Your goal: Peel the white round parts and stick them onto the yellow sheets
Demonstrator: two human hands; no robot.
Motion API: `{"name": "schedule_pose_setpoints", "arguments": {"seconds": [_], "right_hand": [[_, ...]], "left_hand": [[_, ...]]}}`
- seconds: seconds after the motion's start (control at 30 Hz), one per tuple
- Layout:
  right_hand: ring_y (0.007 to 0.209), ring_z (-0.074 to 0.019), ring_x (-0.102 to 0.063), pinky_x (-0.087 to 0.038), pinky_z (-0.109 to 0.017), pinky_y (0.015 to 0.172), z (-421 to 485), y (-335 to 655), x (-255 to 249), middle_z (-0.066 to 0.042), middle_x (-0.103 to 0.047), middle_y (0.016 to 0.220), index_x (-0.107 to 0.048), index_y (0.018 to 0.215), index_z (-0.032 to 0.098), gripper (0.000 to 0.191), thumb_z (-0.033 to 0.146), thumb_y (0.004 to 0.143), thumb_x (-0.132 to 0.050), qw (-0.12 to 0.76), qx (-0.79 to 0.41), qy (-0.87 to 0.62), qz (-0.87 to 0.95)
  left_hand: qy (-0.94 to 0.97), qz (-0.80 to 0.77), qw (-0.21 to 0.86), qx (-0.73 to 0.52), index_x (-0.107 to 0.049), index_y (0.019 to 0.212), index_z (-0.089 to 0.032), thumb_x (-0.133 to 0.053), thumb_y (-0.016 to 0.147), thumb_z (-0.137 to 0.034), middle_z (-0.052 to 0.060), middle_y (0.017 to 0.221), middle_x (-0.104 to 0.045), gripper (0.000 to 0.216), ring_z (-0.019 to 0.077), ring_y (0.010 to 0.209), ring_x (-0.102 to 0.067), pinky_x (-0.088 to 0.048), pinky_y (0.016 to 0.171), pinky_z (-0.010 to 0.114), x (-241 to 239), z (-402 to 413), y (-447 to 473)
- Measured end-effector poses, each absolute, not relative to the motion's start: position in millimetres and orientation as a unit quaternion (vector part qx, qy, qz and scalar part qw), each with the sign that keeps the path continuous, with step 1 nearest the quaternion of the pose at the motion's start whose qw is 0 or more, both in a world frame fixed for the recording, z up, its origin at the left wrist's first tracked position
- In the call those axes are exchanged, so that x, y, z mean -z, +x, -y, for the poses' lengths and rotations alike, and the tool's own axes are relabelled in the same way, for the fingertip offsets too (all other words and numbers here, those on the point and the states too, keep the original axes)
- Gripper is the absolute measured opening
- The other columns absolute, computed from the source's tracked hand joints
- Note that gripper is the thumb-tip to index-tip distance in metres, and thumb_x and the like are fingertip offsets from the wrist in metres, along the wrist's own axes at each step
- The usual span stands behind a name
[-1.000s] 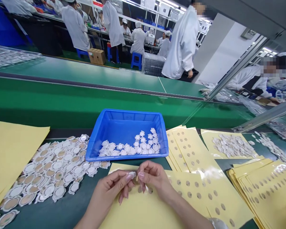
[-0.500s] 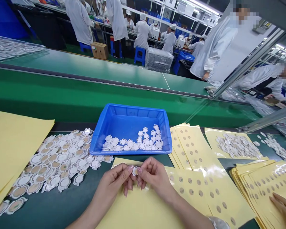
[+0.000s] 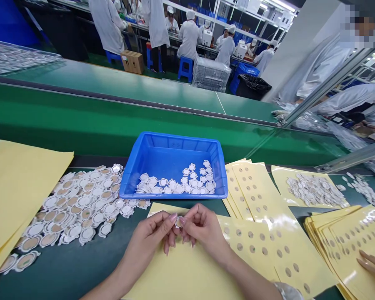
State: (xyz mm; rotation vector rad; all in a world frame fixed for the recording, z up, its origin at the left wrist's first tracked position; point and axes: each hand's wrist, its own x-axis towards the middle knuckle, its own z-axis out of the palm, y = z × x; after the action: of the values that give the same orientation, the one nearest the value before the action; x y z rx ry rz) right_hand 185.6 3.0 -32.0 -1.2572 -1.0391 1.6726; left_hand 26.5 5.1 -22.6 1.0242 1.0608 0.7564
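Between my fingertips is a small round white piece with a tan centre (image 3: 178, 222). My left hand (image 3: 151, 235) pinches its left edge between thumb and fingers. From the other side, my right hand (image 3: 204, 231) is closed on it too, the thumb lying partly over its face. Under both hands lies a plain yellow sheet (image 3: 187, 275). Just beyond them stands a blue bin (image 3: 175, 196), with many similar white pieces (image 3: 193, 183) along its near and right sides.
Loose white and tan pieces (image 3: 78, 208) are heaped at left beside yellow sheets (image 3: 21, 179). Yellow sheets with round discs (image 3: 253, 237) lie at right. Another person's hand (image 3: 373, 264) touches a sheet stack (image 3: 346, 246). A metal post (image 3: 318, 96) rises behind.
My right thumb has slid further over the piece, while both hands keep hold of it. The view has shifted slightly. A standing person in the background has moved right.
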Motion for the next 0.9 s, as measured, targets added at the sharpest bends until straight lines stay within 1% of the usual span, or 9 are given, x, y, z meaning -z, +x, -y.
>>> {"name": "schedule_pose_setpoints", "arguments": {"seconds": [0.4,0.73,0.9], "right_hand": [[0.043,-0.0063,-0.054,-0.038,-0.013,0.036,-2.7,185.1,31.8,0.003,-0.060,0.053,-0.049,0.072,0.015,0.052,0.061,0.069,-0.075,0.389,-0.652,-0.500,0.418],[0.043,-0.0067,-0.056,-0.037,-0.013,0.035,-2.8,186.2,36.2,0.003,-0.061,0.056,-0.050,0.074,0.016,0.048,0.056,0.072,-0.075,0.394,-0.651,-0.493,0.422],[0.043,-0.0075,-0.057,-0.038,-0.013,0.035,-1.6,186.3,38.1,0.002,-0.063,0.058,-0.050,0.075,0.016,0.044,0.054,0.075,-0.072,0.398,-0.648,-0.492,0.424]], "left_hand": [[0.451,-0.472,0.680,-0.334,-0.063,0.065,-0.015,-0.063,0.079,-0.061,0.002,0.054,-0.060,0.048,0.0118,0.046,-0.052,-0.045,0.045,0.022,24.2,-6.1,25.2],[0.446,-0.478,0.680,-0.332,-0.063,0.066,-0.015,-0.063,0.078,-0.062,0.002,0.053,-0.060,0.048,0.0128,0.046,-0.052,-0.046,0.045,0.022,26.0,-5.3,25.0],[0.449,-0.481,0.673,-0.338,-0.064,0.066,-0.015,-0.064,0.079,-0.060,0.002,0.053,-0.060,0.047,0.0130,0.047,-0.053,-0.046,0.045,0.022,25.4,-5.2,25.3]]}}
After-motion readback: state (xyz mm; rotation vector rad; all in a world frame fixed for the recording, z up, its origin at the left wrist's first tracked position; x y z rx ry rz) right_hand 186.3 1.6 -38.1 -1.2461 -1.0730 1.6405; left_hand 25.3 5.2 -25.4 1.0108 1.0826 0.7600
